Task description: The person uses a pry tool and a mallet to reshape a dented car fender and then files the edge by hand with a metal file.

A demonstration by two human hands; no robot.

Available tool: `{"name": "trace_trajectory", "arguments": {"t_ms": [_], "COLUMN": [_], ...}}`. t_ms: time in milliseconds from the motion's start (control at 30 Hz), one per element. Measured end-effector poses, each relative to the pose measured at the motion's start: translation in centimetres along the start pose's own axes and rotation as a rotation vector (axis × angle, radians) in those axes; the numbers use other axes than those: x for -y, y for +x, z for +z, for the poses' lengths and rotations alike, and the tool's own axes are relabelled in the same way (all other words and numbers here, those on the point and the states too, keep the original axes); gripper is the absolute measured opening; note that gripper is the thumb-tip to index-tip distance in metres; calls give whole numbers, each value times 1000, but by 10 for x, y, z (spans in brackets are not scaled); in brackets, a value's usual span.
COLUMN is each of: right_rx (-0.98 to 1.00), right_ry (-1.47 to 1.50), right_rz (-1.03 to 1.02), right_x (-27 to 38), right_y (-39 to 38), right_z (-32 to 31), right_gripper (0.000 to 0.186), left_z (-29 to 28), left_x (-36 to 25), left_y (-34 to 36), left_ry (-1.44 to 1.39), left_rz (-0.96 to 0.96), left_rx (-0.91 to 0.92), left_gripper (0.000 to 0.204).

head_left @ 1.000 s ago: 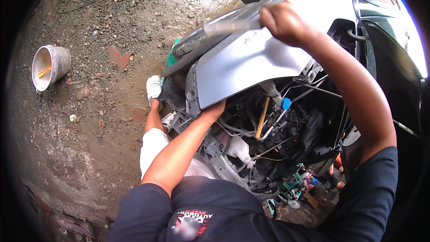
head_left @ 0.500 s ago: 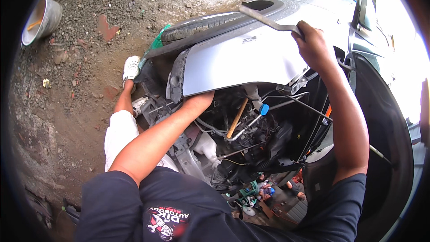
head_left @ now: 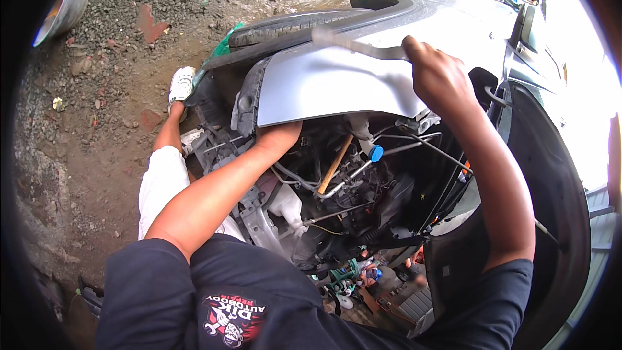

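The right hand (head_left: 440,78) has its grip wrapped around a flat grey metal tool (head_left: 356,45), laid across the top of the silver car fender (head_left: 324,87). The left hand (head_left: 278,137) reaches under the fender's lower edge, fingers hidden, so its grip cannot be told. Below, in the open engine bay, sit a wooden handle (head_left: 334,167) and a round blue cap (head_left: 376,153). A red-and-white printed patch (head_left: 232,317) marks the dark shirt.

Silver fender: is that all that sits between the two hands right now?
Yes. In the head view the silver fender panel spans the gap: the left hand is tucked under its lower edge, and the right hand holds a flat metal tool on top.
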State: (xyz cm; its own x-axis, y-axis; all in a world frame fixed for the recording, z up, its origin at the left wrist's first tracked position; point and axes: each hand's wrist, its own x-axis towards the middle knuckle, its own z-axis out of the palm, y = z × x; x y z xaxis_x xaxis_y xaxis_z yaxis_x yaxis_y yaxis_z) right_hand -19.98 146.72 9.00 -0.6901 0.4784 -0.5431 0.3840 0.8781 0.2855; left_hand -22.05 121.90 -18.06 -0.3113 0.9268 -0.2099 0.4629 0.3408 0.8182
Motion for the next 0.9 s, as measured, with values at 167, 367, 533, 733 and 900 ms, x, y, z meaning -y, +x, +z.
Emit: {"name": "trace_trajectory", "arguments": {"t_ms": [167, 367, 533, 733, 900], "right_rx": [-26, -31, 44, 0, 5], "right_ry": [-133, -200, -211, -101, -153], "right_rz": [110, 110, 26, 70, 217], "right_x": [2, -1, -1, -2, 0], "right_y": [11, 16, 8, 11, 16], "right_z": [-9, -10, 9, -2, -20], "right_gripper": [27, 26, 25, 29, 28], "left_z": [0, 4, 1, 5, 4], "left_x": [0, -1, -4, -1, -6], "left_y": [8, 22, 18, 24, 20], "left_ry": [-90, -153, -261, -266, -227], "left_rz": [-61, 32, -36, 1, 39], "left_rx": [12, -137, 6, -79, -94], "left_gripper": [36, 33, 32, 35, 35]}}
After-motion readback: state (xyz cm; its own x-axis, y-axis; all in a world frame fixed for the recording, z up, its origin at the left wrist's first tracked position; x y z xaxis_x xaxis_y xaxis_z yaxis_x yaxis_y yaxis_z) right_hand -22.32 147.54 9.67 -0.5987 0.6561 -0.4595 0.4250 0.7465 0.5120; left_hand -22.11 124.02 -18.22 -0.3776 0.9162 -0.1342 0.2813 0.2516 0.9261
